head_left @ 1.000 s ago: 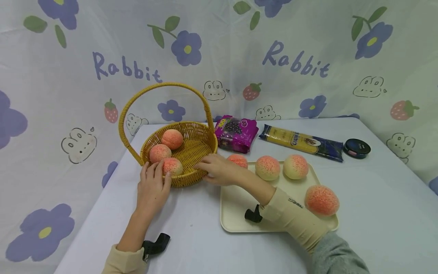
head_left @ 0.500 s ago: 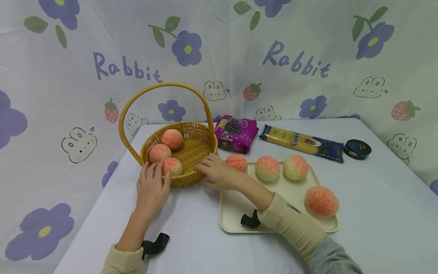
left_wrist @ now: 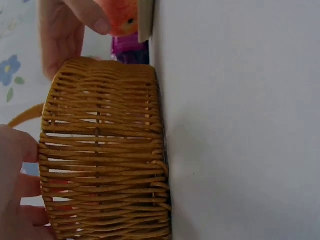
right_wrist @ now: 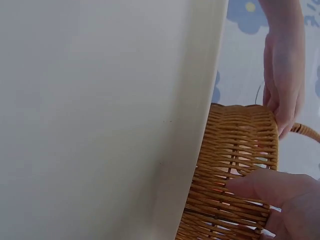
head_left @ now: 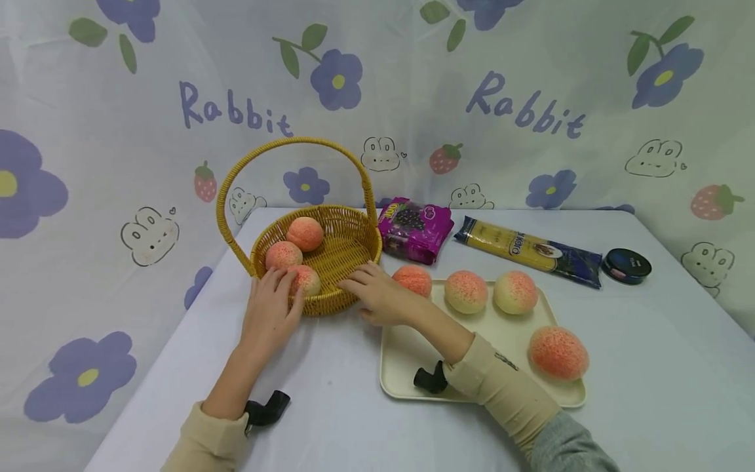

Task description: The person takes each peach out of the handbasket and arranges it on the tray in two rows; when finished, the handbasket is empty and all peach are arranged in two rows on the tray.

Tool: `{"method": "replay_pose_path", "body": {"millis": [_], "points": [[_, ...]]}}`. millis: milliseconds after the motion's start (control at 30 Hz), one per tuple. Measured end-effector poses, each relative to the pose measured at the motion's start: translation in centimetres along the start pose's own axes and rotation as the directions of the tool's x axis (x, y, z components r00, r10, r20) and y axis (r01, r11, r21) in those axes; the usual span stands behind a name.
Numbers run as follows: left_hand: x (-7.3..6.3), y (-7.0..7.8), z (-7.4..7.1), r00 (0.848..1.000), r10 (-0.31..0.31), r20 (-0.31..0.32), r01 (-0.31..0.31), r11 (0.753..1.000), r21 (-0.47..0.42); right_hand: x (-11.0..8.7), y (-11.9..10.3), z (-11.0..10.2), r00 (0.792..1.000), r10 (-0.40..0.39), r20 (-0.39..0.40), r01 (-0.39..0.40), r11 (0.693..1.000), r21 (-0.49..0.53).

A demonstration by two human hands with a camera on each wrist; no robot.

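Between both hands stands a yellow-brown wicker basket [head_left: 348,255] with a tall hoop handle, holding three pink-and-cream peaches [head_left: 305,234]. My left hand [head_left: 268,318] grips the front-left rim with bent fingers, its fingertips overlapping the nearest peach [head_left: 308,282] in the head view. In the left wrist view the fingers [left_wrist: 32,186] hook over the rim. My right hand [head_left: 380,295] pinches the front-right rim. From the right wrist, its thumb [right_wrist: 257,185] lies against the outer weave, while the other fingers are mostly hidden behind the rim.
Right of the basket lies a cream tray [head_left: 407,367] with several peaches [head_left: 466,292], partly under the right forearm. Behind are a purple grape-printed packet [head_left: 415,229], a long blue-and-yellow packet [head_left: 525,249] and a round black tin [head_left: 626,265]. A printed curtain [head_left: 377,65] hangs behind the table.
The head view has shifted slightly, moving the whole scene a little in frame. Both hands stay at the basket rim, and the peaches keep their places.
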State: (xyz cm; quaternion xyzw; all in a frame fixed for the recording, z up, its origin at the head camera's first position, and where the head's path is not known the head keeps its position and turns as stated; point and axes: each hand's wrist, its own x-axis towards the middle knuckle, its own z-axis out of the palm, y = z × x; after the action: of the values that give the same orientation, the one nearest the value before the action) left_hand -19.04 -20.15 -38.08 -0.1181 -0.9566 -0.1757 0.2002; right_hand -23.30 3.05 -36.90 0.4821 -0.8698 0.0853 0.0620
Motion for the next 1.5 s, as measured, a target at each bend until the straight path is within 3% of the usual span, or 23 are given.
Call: {"method": "replay_pose_path", "body": {"millis": [100,233,367,533,733,933,1100,1300,1400,1500], "points": [[0.8,0.1,-0.7,0.999,0.006,0.043,-0.007,0.999,0.032,0.2,0.1,-0.1,1.000,-0.023,-0.011,0.023,1.000,-0.011],[2.1,0.0,-1.9,0.986,-0.020,0.167,0.003,0.995,0.102,0.3,0.3,-0.1,0.998,-0.056,-0.035,0.056,0.998,-0.015],[3.1,0.0,-2.7,0.953,-0.067,0.297,0.029,0.991,0.133,0.3,0.3,-0.1,0.997,-0.068,-0.044,0.069,0.998,0.006],[4.3,0.6,-2.6,0.898,-0.143,0.417,0.091,0.986,0.143,-0.1,0.4,0.1,0.999,-0.046,-0.023,0.046,0.999,0.016],[5.4,1.4,-2.4,0.844,-0.216,0.490,0.148,0.974,0.174,-0.3,0.6,0.1,0.998,-0.049,-0.041,0.051,0.998,0.035],[6.1,1.5,-1.9,0.815,-0.210,0.540,0.140,0.976,0.169,-0.3,0.7,0.1,0.997,-0.062,-0.050,0.065,0.996,0.053],[6.9,1.2,-0.5,0.796,-0.110,0.596,0.086,0.994,0.068,-0.2,0.9,0.1,0.997,-0.052,-0.050,0.056,0.994,0.090],[7.0,1.1,0.3,0.780,-0.109,0.616,0.111,0.993,0.035,-0.3,0.8,0.3,0.997,-0.053,-0.050,0.057,0.994,0.090],[6.9,1.1,0.4,0.787,-0.106,0.608,0.122,0.992,0.015,-0.3,0.7,0.4,0.997,-0.045,-0.058,0.050,0.994,0.099],[6.8,1.2,0.5,0.812,-0.062,0.581,0.093,0.995,-0.024,-0.4,0.7,0.4,0.996,-0.040,-0.084,0.050,0.991,0.122]]}}
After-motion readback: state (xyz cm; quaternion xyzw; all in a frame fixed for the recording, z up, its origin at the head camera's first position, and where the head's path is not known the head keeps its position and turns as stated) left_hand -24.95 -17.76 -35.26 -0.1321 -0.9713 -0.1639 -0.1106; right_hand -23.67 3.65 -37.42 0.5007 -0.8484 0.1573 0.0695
